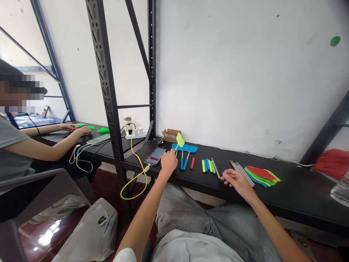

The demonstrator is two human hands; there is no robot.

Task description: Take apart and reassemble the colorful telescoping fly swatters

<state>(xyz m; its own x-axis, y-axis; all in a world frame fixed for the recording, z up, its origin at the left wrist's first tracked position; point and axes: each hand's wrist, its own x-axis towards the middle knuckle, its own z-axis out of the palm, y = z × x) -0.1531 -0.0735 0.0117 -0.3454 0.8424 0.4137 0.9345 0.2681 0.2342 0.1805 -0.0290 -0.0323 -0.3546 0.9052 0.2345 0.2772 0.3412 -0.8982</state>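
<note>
My left hand point(169, 162) is closed around the lower part of a yellow-green spatula point(180, 140), its head tilted up; the grip end is hidden in my fingers. Beside it lie blue spatulas point(185, 148) with metal shafts and blue handles. My right hand point(236, 181) has its thumb and fingers pinched at the near end of a thin metal rod point(215, 167). Left of that rod is a row of loose yellow, blue and green handles point(208, 166), and a red handle point(192, 163) lies apart. Several metal rods point(241, 171) and a fanned stack of coloured spatula heads point(263, 175) lie right of my hand.
A phone point(155, 156) and a small cardboard box point(172, 135) are on the black table point(297, 185). A yellow cable point(133, 145) loops off its edge near a power strip point(136, 134). A metal shelf post point(106, 72) separates me from another person point(16, 145) at left.
</note>
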